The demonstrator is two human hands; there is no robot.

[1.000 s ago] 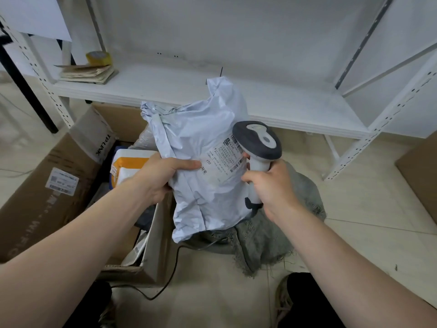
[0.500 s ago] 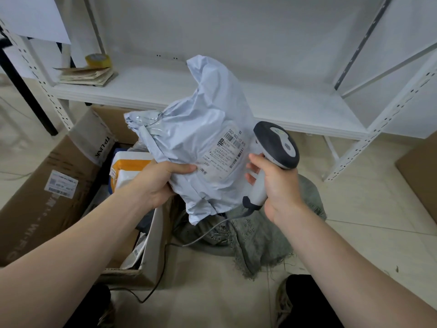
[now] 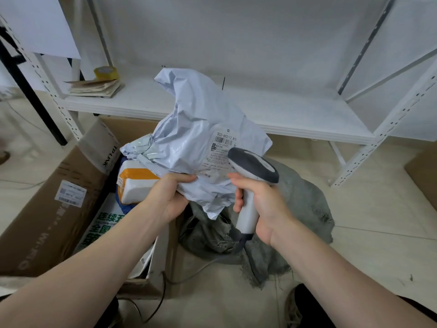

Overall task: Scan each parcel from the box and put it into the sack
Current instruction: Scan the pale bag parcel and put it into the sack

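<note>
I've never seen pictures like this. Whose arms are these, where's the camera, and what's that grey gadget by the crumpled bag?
There is no machine here: these are a person's two bare hands, filmed by one wide camera worn on the head, looking forward and down. The left hand grips a crumpled pale grey plastic mailer parcel. The right hand holds a white and dark grey handheld barcode scanner, its head close to the parcel's printed label. On the floor at the left stands an open brown cardboard box with more parcels; beneath the hands lies a grey woven sack. Behind is a white metal shelf.
</note>
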